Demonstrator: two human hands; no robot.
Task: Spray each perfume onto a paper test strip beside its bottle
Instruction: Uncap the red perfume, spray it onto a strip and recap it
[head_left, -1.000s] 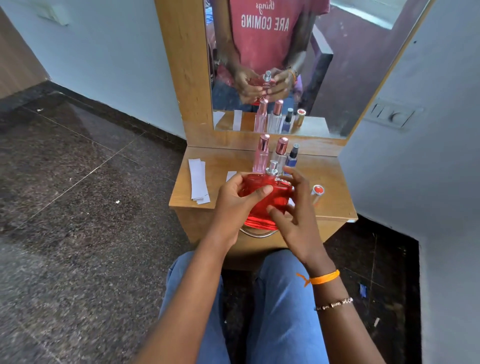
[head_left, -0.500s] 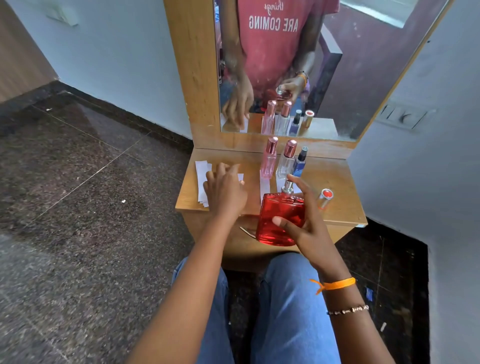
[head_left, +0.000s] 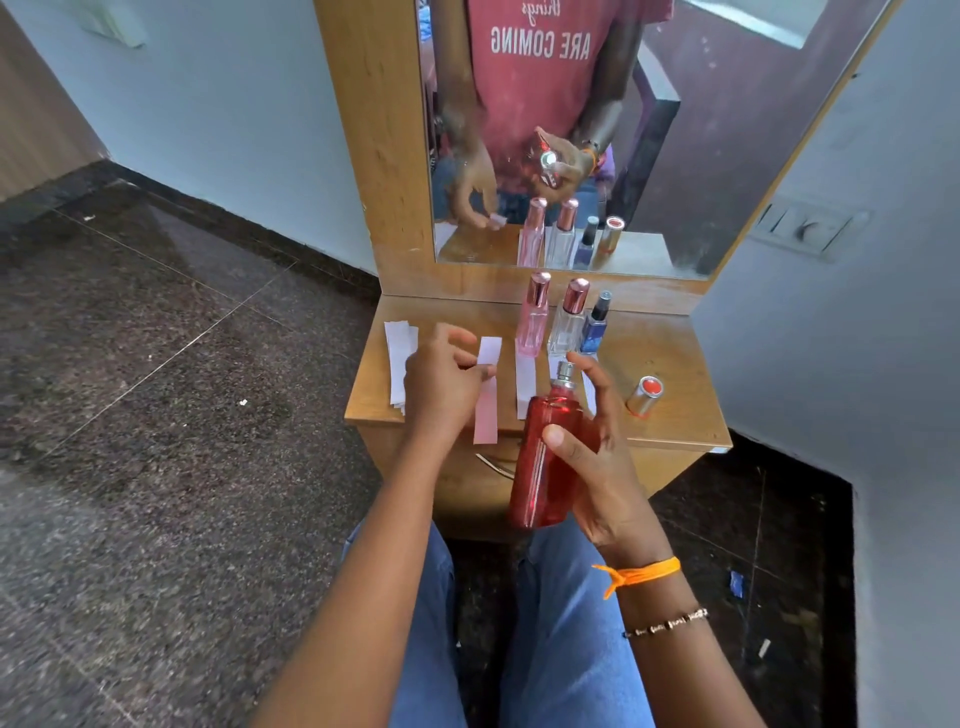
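The right hand (head_left: 597, 462) grips a red perfume bottle (head_left: 550, 457) in the air over the near edge of the wooden desk (head_left: 675, 364), thumb across its front face and fingers wrapped behind. The bottle's silver spray nozzle (head_left: 565, 375) is uncapped and points away toward the far side. The left hand (head_left: 441, 384) pinches a paper test strip (head_left: 487, 395) between thumb and fingertips, holding it just left of the bottle.

On the desk, another strip (head_left: 525, 384) lies in front of a pink bottle (head_left: 534, 322). A clear bottle (head_left: 569, 322) and a small blue bottle (head_left: 595, 330) stand to its right. A stack of spare strips (head_left: 400, 353) sits at the far left, and a metallic cap (head_left: 644, 396) with a red top lies to the right. A mirror (head_left: 727, 130) rises behind the desk.
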